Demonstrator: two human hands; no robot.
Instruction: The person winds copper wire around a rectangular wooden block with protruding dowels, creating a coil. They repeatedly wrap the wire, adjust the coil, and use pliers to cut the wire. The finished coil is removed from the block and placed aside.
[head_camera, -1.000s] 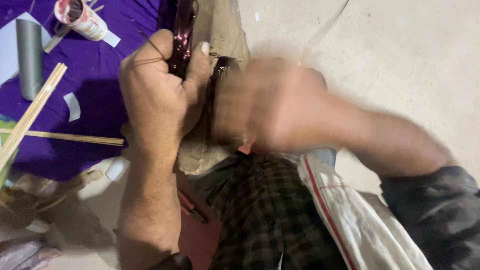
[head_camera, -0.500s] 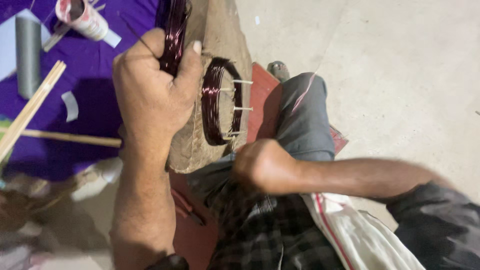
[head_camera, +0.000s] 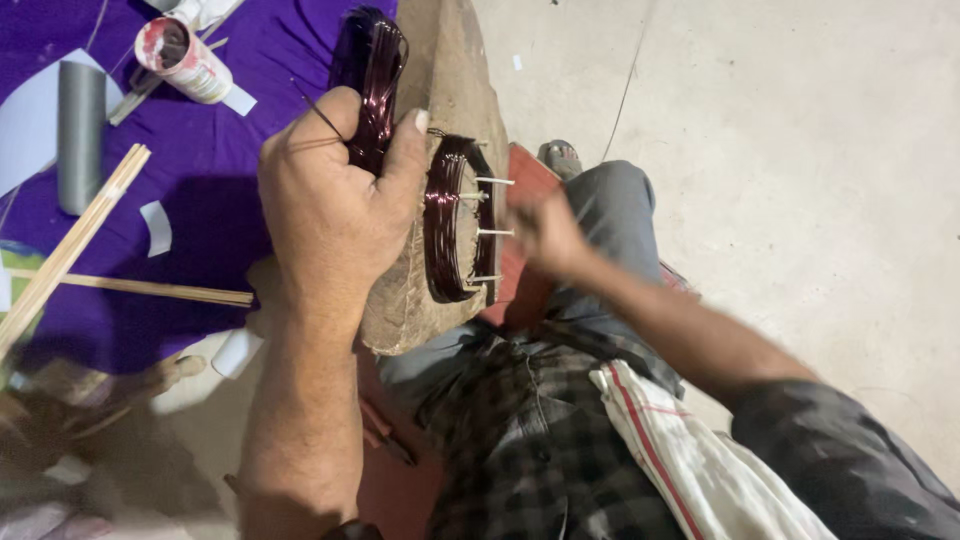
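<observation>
My left hand grips a dark maroon coil of enamelled wire and presses it against a wooden block that stands on edge. A second maroon wire coil is wound around several thin pegs sticking out of the block's right face. My right hand is blurred, just right of the pegs, fingers curled; whether a wire strand runs through it cannot be seen. A thin wire end pokes up beside my left thumb.
A purple cloth lies at the left with a grey tube, a red-and-white tape roll, bamboo sticks and paper scraps. My knee in grey trousers and a bare foot are right of the block. Concrete floor spreads to the right.
My right hand swept from over the coil down toward my lap and has come back up beside the pegs. My left hand has kept its grip on the upper coil.
</observation>
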